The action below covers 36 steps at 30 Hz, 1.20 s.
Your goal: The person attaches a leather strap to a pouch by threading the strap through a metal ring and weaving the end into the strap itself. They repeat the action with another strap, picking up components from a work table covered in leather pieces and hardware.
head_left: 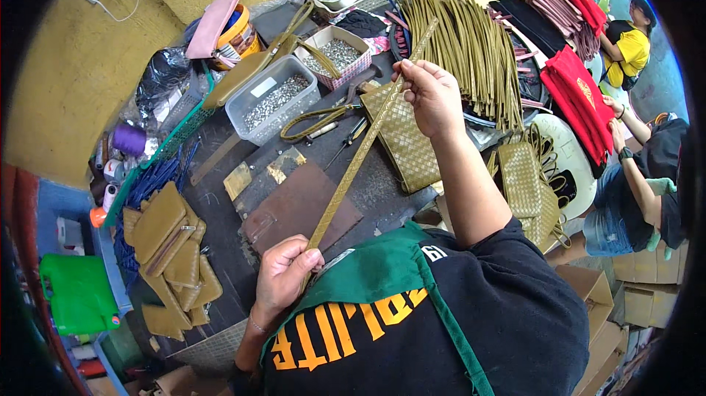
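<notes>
One long olive woven strap is being stretched out above the dark tabletop, running diagonally from lower left to upper right. The left hand is closing its fingers around the strap's lower end, near the person's chest, while the right hand is pinching the strap close to its upper end, with the tip sticking out beyond the fingers. Both hands are gripping the same strap, taut between them.

Under the strap one woven olive bag panel is lying flat on the tabletop, and a second woven olive bag is resting to the right of the person's forearm. Behind the right hand a large bundle of olive straps is fanning out, too many to count. Two open boxes of small metal rivets are sitting at the back: one clear plastic tub and one chequered box. To the left a pile of olive pouches is stacked, roughly six showing. One brown leather piece is lying flat near the middle. At the right edge two other people are working near stacks of red fabric.
</notes>
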Available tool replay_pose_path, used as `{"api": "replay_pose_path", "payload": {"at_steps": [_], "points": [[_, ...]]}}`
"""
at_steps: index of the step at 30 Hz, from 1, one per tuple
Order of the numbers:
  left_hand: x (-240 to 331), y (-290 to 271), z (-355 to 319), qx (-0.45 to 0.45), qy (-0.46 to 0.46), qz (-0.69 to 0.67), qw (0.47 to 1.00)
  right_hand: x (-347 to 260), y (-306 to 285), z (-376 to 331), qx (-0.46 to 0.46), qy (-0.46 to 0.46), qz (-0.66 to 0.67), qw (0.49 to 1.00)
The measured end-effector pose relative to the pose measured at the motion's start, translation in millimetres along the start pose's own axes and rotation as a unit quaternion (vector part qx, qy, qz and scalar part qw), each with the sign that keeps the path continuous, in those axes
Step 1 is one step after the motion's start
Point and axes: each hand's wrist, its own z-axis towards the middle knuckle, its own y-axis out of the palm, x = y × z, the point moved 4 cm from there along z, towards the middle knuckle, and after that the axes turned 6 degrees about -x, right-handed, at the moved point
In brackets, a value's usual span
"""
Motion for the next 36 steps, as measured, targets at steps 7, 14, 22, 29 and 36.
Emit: {"api": "replay_pose_path", "payload": {"at_steps": [7,14,22,29,36], "points": [[18.2,-14.5,-12.3,0.226,0.066,0.280,0.931,1.8,8.0,-7.7,-0.177,0.046,0.256,0.949],[23.0,-10.7,-18.9,0.200,0.208,0.449,0.845,16.6,22.9,-7.2,-0.284,0.028,0.361,0.888],[21.5,-6.7,-18.2,0.177,0.245,0.495,0.814,13.6,25.2,-2.8,-0.343,0.010,0.391,0.854],[29.1,1.7,-15.1,0.162,0.273,0.526,0.789,3.4,35.7,-2.8,-0.443,-0.009,0.447,0.777],[20.9,-4.3,-4.0,0.161,0.120,0.341,0.919,11.2,30.3,17.4,-0.151,0.064,0.404,0.900]]}}
